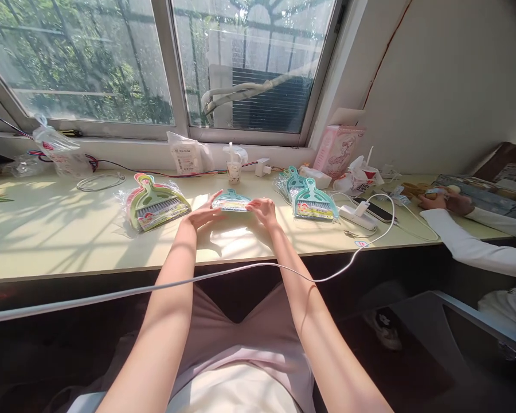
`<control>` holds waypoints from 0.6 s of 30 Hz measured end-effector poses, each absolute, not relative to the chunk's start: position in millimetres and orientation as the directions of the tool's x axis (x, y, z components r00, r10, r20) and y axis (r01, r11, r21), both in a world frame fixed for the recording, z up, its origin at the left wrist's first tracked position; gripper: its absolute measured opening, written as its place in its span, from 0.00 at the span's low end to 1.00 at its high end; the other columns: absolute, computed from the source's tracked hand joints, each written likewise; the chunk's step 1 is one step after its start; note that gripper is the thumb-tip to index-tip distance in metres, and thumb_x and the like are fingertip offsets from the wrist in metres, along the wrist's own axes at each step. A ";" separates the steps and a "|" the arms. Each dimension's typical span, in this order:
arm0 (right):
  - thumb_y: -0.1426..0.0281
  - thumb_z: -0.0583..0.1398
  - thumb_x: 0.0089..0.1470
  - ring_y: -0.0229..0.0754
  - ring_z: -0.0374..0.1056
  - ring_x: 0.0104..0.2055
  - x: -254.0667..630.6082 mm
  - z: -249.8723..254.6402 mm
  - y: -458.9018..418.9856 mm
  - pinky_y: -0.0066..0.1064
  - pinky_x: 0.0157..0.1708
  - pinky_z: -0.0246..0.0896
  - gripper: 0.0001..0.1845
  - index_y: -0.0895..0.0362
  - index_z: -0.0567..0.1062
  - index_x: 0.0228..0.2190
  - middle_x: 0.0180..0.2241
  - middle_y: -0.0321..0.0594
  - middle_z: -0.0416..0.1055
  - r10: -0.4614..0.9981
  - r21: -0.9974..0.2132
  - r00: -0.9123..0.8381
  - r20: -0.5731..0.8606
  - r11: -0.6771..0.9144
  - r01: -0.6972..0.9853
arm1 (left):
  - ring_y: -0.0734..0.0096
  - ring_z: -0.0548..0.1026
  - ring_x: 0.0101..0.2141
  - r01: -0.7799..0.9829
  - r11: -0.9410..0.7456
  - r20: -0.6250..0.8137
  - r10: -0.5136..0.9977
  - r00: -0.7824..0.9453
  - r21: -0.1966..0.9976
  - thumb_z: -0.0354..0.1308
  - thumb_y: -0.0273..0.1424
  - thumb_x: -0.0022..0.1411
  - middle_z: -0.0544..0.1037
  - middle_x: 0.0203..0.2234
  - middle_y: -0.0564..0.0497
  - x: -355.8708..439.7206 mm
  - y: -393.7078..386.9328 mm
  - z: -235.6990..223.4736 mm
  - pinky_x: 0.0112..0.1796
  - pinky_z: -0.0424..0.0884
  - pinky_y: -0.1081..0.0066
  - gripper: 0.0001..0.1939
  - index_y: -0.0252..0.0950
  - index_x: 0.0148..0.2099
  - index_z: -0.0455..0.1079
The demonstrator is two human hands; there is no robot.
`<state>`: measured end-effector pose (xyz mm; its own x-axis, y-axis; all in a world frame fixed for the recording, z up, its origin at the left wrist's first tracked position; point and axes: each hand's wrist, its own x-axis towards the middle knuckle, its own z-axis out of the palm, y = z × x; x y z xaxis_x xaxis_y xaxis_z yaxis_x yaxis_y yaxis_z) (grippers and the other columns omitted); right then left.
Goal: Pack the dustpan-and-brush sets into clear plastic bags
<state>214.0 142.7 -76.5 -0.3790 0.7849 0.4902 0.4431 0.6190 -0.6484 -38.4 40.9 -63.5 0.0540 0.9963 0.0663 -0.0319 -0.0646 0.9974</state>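
Note:
Between my hands a light-blue mini dustpan and brush set [231,202] in clear wrapping is held tilted just above the table. My left hand [203,214] grips its left edge, with the thumb on the near side and the fingers stretched along the far side. At the right corner, the fingertips of my right hand [263,211] pinch the set. To the left lies a pile of green and pink dustpan sets [157,203]. Several teal dustpan sets [313,201] are piled on the right.
A white cable [241,269] crosses in front of my forearms to a power strip [358,218] beside a phone [380,211]. At the back stand a drink cup [234,166] and a pink box [339,146]. A co-worker's hands [445,199] are at the far right.

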 end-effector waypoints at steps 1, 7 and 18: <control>0.56 0.72 0.65 0.54 0.81 0.47 214.1 -76.6 143.7 0.52 0.66 0.68 0.12 0.47 0.88 0.32 0.37 0.42 0.87 0.792 -0.660 -0.372 0.485 0.610 0.438 | 0.42 0.79 0.64 -0.028 -0.057 0.059 0.995 0.080 0.998 0.86 0.39 0.49 0.74 0.70 0.36 -38.0 38.4 -60.3 0.62 0.80 0.54 0.66 0.47 0.84 0.59; 0.66 0.73 0.63 0.51 0.84 0.47 212.8 -77.1 146.6 0.42 0.58 0.74 0.05 0.49 0.89 0.33 0.38 0.40 0.88 0.856 -0.734 -0.314 0.411 0.515 0.442 | 0.46 0.80 0.62 0.039 -0.026 0.024 0.999 0.042 0.999 0.85 0.28 0.47 0.76 0.67 0.38 -29.3 34.9 -53.0 0.62 0.78 0.55 0.68 0.48 0.85 0.56; 0.66 0.75 0.57 0.57 0.83 0.50 205.4 -83.5 146.4 0.50 0.61 0.75 0.03 0.49 0.89 0.31 0.40 0.43 0.87 0.818 -0.724 -0.419 0.393 0.556 0.407 | 0.52 0.84 0.56 -0.041 0.100 -0.108 0.880 -0.463 0.994 0.69 0.30 0.72 0.80 0.62 0.39 -14.4 70.5 -85.1 0.54 0.79 0.61 0.50 0.45 0.86 0.47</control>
<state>205.4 146.4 -83.5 -0.4191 0.8185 0.3930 0.4074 0.5564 -0.7242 -14.4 70.5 -85.1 -0.4629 0.8799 -0.1075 -0.0410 0.0999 0.9942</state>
